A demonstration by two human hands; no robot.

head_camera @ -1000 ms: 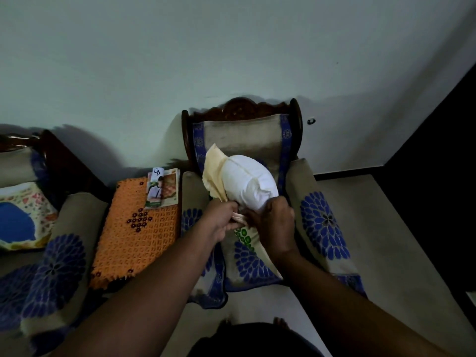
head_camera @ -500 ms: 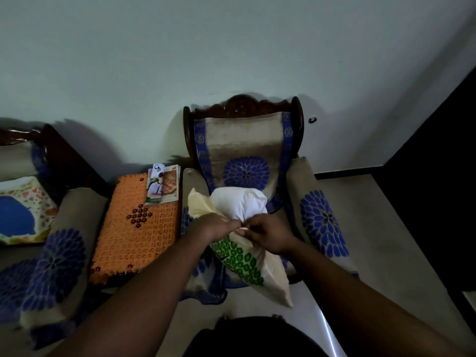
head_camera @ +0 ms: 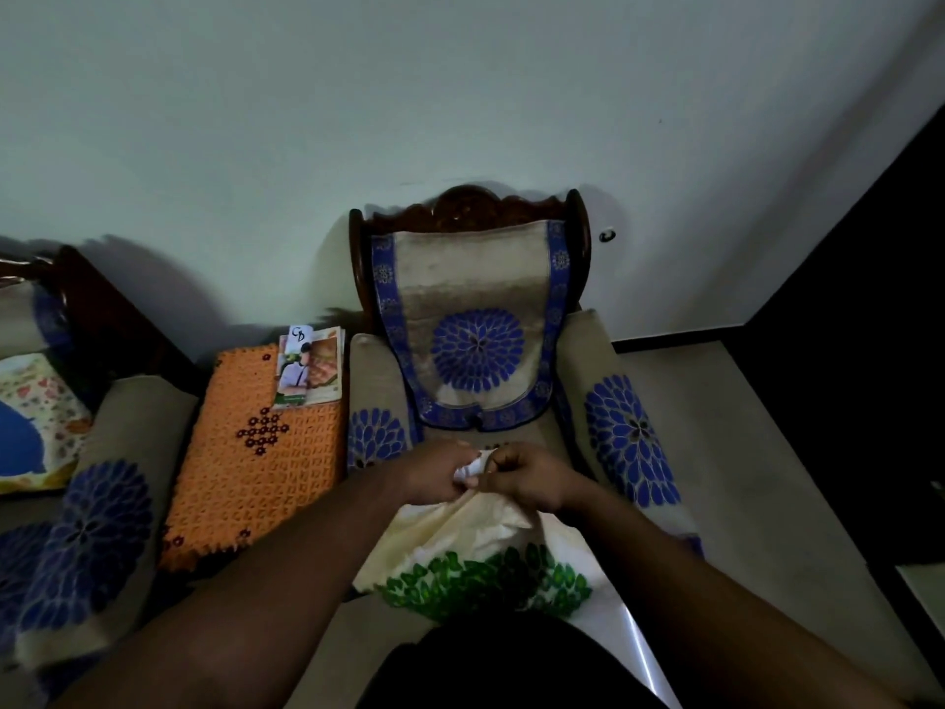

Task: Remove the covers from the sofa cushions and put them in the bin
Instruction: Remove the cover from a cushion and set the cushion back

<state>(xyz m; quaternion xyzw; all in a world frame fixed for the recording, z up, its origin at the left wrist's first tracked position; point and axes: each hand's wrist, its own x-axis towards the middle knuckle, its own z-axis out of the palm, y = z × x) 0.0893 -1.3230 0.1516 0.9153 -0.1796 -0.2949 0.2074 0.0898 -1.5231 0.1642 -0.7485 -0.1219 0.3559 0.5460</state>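
The armchair (head_camera: 478, 319) with blue flower prints stands against the wall before me, an orange crocheted mat (head_camera: 255, 463) on the table to its left with some booklets (head_camera: 309, 365) on its far edge. The cream cushion cover (head_camera: 460, 545) with green print hangs in front of the seat, bunched at its top. My left hand (head_camera: 434, 475) and right hand (head_camera: 526, 475) both pinch that gathered top, where a bit of the white cushion (head_camera: 473, 469) shows between my fingers.

Counting what I'm seeing here

I'm seeing two hands, left (head_camera: 434, 473) and right (head_camera: 529, 475), one cushion cover (head_camera: 480, 555), two armchairs (head_camera: 478, 319) (head_camera: 61, 452), one orange mat (head_camera: 255, 463), one booklet stack (head_camera: 309, 368).
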